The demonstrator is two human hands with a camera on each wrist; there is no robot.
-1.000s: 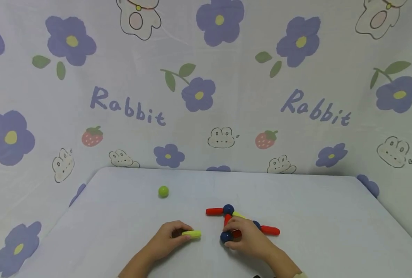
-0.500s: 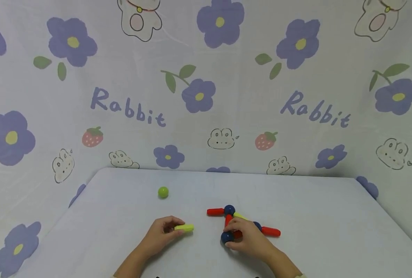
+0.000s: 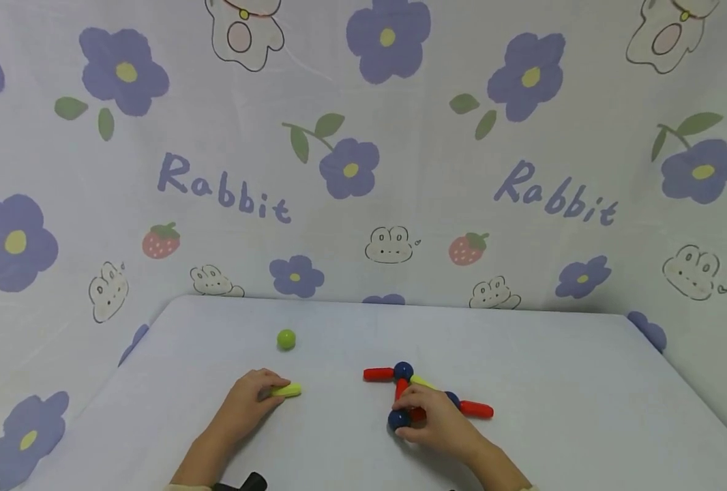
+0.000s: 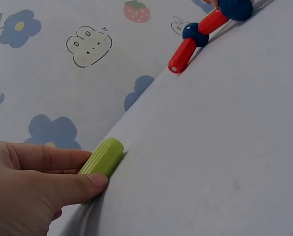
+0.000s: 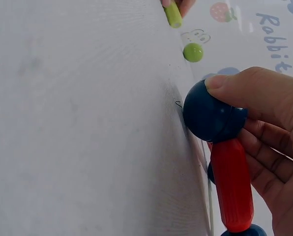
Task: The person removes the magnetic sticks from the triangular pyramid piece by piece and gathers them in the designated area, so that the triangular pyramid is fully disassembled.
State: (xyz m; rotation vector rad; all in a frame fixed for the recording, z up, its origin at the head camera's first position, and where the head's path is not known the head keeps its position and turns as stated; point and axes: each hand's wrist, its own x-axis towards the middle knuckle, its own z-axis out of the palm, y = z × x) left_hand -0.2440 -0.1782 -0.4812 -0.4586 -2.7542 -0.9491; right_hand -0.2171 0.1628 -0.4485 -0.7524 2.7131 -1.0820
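Between thumb and fingers, my left hand pinches a ribbed yellow-green rod, close over the white table at left. My right hand grips a dark blue ball, a near corner of a joined figure of balls and rods. A red rod runs from that ball, partly behind my hand in the head view. Another red rod leads to the far blue ball, which bears a red rod pointing left. A yellow-green rod reaches the right blue ball, with a red rod sticking out.
A loose green ball lies farther back on the white table, beyond my left hand. Behind the table's far edge hangs a patterned cloth. Part of a black object shows by my left forearm.
My left hand has moved left and slightly away from me with the yellow-green rod, away from the joined figure. The right hand keeps its place on the blue ball.
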